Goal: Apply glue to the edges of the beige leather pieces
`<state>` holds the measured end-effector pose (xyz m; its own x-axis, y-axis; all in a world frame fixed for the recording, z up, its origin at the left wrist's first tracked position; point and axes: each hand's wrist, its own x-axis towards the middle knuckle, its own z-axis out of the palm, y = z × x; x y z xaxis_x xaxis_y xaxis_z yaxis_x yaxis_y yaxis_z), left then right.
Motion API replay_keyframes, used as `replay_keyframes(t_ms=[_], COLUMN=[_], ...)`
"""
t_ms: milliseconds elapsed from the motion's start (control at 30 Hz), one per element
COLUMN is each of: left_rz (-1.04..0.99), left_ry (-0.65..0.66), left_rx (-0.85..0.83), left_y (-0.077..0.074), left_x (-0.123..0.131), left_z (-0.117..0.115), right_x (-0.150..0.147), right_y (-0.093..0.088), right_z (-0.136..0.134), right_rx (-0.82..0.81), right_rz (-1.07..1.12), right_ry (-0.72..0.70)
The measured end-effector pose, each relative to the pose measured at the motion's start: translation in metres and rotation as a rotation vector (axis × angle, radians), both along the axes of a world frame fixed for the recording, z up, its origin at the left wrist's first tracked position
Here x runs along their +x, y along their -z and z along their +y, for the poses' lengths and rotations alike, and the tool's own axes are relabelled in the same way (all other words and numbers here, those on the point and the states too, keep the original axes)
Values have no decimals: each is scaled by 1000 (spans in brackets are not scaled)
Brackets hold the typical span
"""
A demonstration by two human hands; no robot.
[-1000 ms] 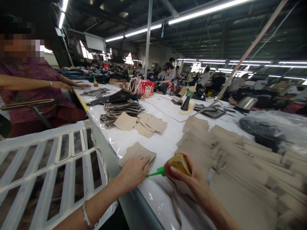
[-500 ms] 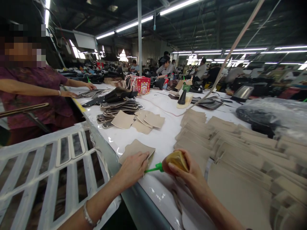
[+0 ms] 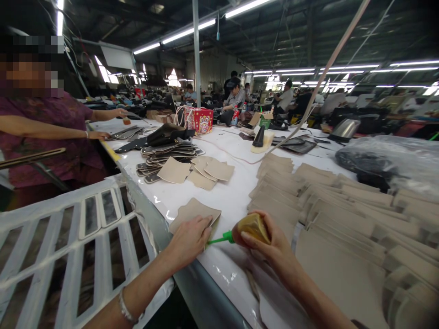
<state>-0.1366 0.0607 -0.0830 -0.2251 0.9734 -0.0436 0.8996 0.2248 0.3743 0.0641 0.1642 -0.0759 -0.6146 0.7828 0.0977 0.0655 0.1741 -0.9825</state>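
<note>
In the head view my right hand (image 3: 272, 244) is wrapped around a squeeze bottle (image 3: 253, 228) of amber glue, tilted on its side. Its thin green nozzle points left, the tip at the edge of a beige leather piece (image 3: 194, 212), close to my left fingers. My left hand (image 3: 190, 240) grips that piece near the table's front edge, fingers over its top and thumb hidden. The piece's right corner is bent up off the table. Several loose beige pieces (image 3: 174, 170) lie farther back, against a stack of dark, pale-edged straps (image 3: 164, 153).
Rows of overlapping beige pieces (image 3: 343, 269) cover the table's right side. A white plastic crate (image 3: 72, 256) stands at the left, below the table edge. Farther back are a red gift bag (image 3: 199, 119) and a slanting pole (image 3: 318, 87). A co-worker (image 3: 58, 132) works at the left.
My hands, the bottle and the beige piece keep almost the same places. The view has shifted slightly. The co-worker's far hand has risen with a small amber bottle.
</note>
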Motion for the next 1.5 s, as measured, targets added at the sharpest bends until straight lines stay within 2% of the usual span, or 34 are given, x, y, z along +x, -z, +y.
replay_keyframes(t_ms=[100,300,467,667,933,1067,1267,1500], left_rz=[-10,-25,-19,-11,-23,-15,-38,-46], left_ry=[0,9,0,-7,27,15,35,29], left_rx=[0,3,-1,-6,6,-4,1,2], left_y=[0,2,2,1,4,3,3,3], left_x=[0,0,0,1,-1,-1,-3,-2], left_z=[0,1,1,1,3,4,5,5], right_x=[-1,-3,-2,-6,-14,-16,-12,-13], right_y=[2,10,9,5,2,-1,-1,2], right_z=[2,-1,-1,-2,25,28,23,31], right_rx=[30,-24,27,-29,183,247,195,185], right_rz=[0,29,5,13,-44,-53,-66,-32], right_ry=[51,-42,69,-49,151,199,129,223])
